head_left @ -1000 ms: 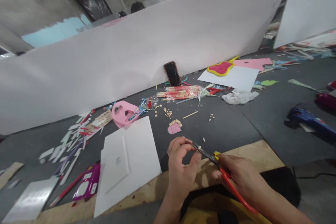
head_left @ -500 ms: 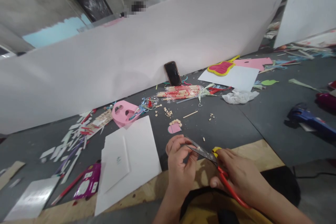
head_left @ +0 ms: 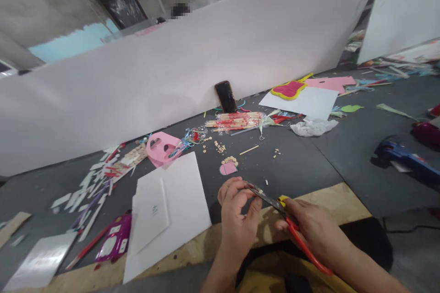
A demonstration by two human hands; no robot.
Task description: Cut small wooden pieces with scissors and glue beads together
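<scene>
My right hand (head_left: 311, 222) grips a pair of scissors (head_left: 275, 202) with red and yellow handles, blades pointing left and nearly closed. A tiny pale piece (head_left: 261, 191) shows at the blades. My left hand (head_left: 237, 208) has its fingers curled at the blade tips; what they pinch, if anything, is hidden. Just beyond lies a small pink rounded piece (head_left: 228, 168), its upper edge lined with pale bits. Loose pale bits (head_left: 220, 147) are scattered behind it. To the right lies a thin wooden stick (head_left: 249, 150).
Left of my hands lie white sheets (head_left: 185, 201), a purple packet (head_left: 114, 238) and a pink cutout (head_left: 161, 146). A phone (head_left: 226, 96) leans on the white partition (head_left: 165, 68) behind bagged sticks (head_left: 237, 120). Crumpled tissue (head_left: 313, 127) and a blue tool (head_left: 405, 155) are rightward.
The scissor blades have come together from an open spread. My left fingers stay at their tips, with only a slight shift of the hands.
</scene>
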